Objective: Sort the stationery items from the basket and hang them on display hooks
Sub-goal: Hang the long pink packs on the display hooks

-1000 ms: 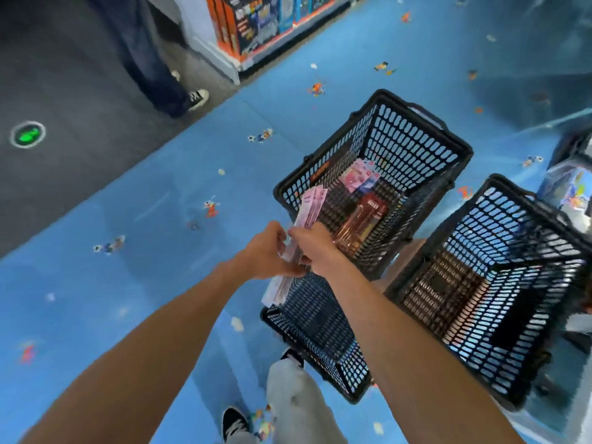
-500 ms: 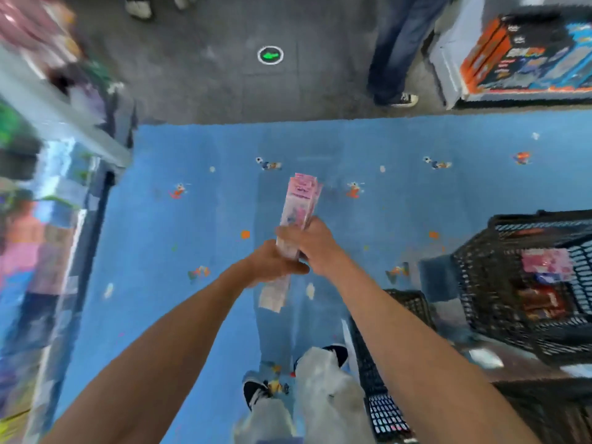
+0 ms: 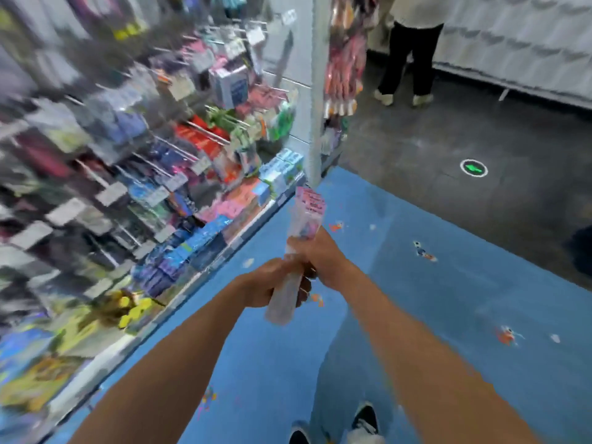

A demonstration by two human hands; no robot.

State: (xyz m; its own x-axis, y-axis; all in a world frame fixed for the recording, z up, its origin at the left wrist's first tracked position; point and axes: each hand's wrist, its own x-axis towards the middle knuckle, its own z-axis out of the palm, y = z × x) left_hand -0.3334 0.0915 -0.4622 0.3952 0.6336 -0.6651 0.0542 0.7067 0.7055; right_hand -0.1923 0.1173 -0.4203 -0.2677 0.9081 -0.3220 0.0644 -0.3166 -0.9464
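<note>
Head view, both hands gripping packets (pink-topped)

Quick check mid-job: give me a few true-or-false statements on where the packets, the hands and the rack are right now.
1. The left hand and right hand both grip the pink packets. True.
2. The pink packets already hang on a hook. False: they are in the hands, short of the display rack.
3. The display rack stands to the left of the hands. True.
4. A basket shows on the blue floor. False: none is in view.
</note>
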